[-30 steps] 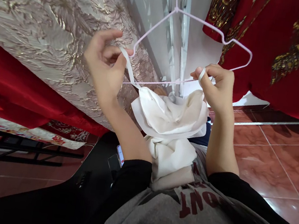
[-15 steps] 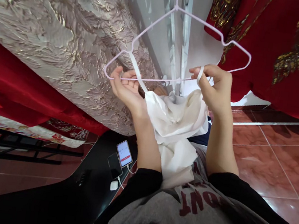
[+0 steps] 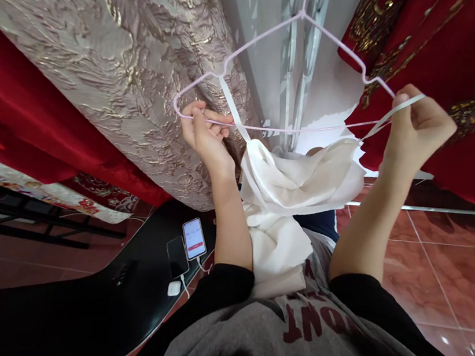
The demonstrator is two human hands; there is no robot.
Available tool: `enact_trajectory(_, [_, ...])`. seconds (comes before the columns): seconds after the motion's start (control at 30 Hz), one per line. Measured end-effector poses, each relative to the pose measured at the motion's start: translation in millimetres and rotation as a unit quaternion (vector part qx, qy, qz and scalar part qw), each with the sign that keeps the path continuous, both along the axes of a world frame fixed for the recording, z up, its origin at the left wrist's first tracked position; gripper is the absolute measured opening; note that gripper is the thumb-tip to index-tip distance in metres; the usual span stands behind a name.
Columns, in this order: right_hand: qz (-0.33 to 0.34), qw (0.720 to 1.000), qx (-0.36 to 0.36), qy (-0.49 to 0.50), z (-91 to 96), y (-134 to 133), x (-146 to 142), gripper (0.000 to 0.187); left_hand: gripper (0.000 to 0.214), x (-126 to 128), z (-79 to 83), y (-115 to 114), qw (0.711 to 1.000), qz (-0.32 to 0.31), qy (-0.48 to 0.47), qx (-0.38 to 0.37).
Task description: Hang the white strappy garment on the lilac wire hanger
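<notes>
A pale pink hanger [image 3: 265,35] spans the upper middle of the view. On its left, one thin strap of a white garment [image 3: 307,181] loops over the shoulder by the notch. My left hand [image 3: 208,133] is closed round the hanger's lower left corner and bottom bar. At the hanger's right end, my right hand [image 3: 423,126] pinches the other white strap [image 3: 397,111], pulled taut around the thumb; its fingers hide the hanger's right tip. The garment's body droops below the bar and bunches against my lap and shirt.
Textured pinkish fabric [image 3: 117,57] hangs close on the left, and red cloth with gold sequins [image 3: 413,43] on the right. A black bench [image 3: 72,302] at lower left bears two phones, a lit one [image 3: 194,239] and a dark one [image 3: 177,256], and a small white case [image 3: 174,289].
My right hand has moved outward to the right and slightly up, stretching its strap to the hanger's right end. My left hand's fingers have curled further round the bar.
</notes>
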State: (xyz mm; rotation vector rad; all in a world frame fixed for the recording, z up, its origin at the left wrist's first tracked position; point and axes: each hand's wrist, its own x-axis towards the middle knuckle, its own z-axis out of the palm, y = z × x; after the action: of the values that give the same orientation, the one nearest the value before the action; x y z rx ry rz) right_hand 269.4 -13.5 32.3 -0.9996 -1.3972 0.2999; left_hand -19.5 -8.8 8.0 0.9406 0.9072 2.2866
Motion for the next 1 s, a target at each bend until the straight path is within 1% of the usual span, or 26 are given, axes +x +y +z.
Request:
enact_trajectory(0.13, [-0.03,0.999,0.004,-0.019,15.1,4.5,-6.6,0.024,0.01,-3.2,0.8,0.3,1.0,-0.006,-0.014,-0.02])
enact_trajectory(0.23, [-0.051,0.997,0.045,-0.031,25.5,12.2,-5.0,0.018,0.015,-6.6,-0.9,1.6,0.999,0.001,-0.003,-0.047])
enact_trajectory(0.33, [-0.038,0.994,0.093,-0.041,32.7,17.7,-1.6,0.025,0.017,-9.5,-3.8,3.7,0.999,-0.008,-0.003,-0.054])
enact_trajectory(0.4, [-0.032,0.994,0.086,-0.052,35.3,18.0,-0.7,0.029,0.016,-9.6,-3.9,4.0,0.999,-0.016,-0.006,-0.046])
enact_trajectory(0.47, [-0.03,0.995,0.076,-0.056,37.0,16.8,-1.4,0.028,0.014,-7.6,-1.6,2.8,0.999,-0.02,-0.008,-0.047])
enact_trajectory(0.57, [0.019,0.996,0.068,-0.061,39.8,15.9,-5.2,0.024,0.013,-1.7,4.4,-0.4,0.998,-0.019,-0.04,-0.048])
enact_trajectory(0.63, [0.036,0.994,0.077,-0.075,41.8,16.6,-10.7,0.031,0.013,1.7,7.1,-1.8,0.997,-0.017,-0.062,-0.044])
enact_trajectory(0.67, [0.033,0.991,0.094,-0.083,42.4,16.8,-14.8,0.035,0.013,2.5,7.6,-1.9,0.997,-0.016,-0.062,-0.044])
enact_trajectory(0.73, [0.0,0.982,0.175,-0.076,41.5,15.0,-26.0,0.04,0.014,1.5,6.1,-0.8,0.997,-0.01,-0.05,-0.051])
enact_trajectory(0.8, [-0.034,0.964,0.261,-0.041,35.4,9.3,-40.2,0.039,0.017,-3.0,2.0,2.0,0.998,-0.006,-0.029,-0.057])
enact_trajectory(0.83, [-0.035,0.959,0.278,-0.025,29.8,5.2,-47.6,0.035,0.02,-6.2,-0.7,3.7,0.998,-0.008,-0.014,-0.059])
enact_trajectory(0.87, [-0.021,0.963,0.27,-0.02,22.7,0.9,-54.4,0.031,0.024,-9.7,-3.6,5.3,0.998,-0.012,0.005,-0.062])
enact_trajectory(0.9, [0.009,0.971,0.235,-0.03,14.2,-3.1,-60.4,0.027,0.027,-13.3,-6.5,6.8,0.998,-0.018,0.025,-0.064])
enact_trajectory(0.93, [0.052,0.98,0.182,-0.057,4.9,-6.4,-65.2,0.022,0.03,-16.6,-9.2,7.7,0.997,-0.028,0.045,-0.064])
enact_trajectory(0.97, [0.095,0.983,0.127,-0.093,-4.4,-8.8,-68.7,0.017,0.031,-19.5,-11.5,8.0,0.995,-0.042,0.061,-0.063])
enact_trajectory(1.0, [0.127,0.98,0.08,-0.13,-12.9,-10.0,-70.7,0.013,0.031,-21.8,-13.2,7.6,0.995,-0.054,0.066,-0.061])
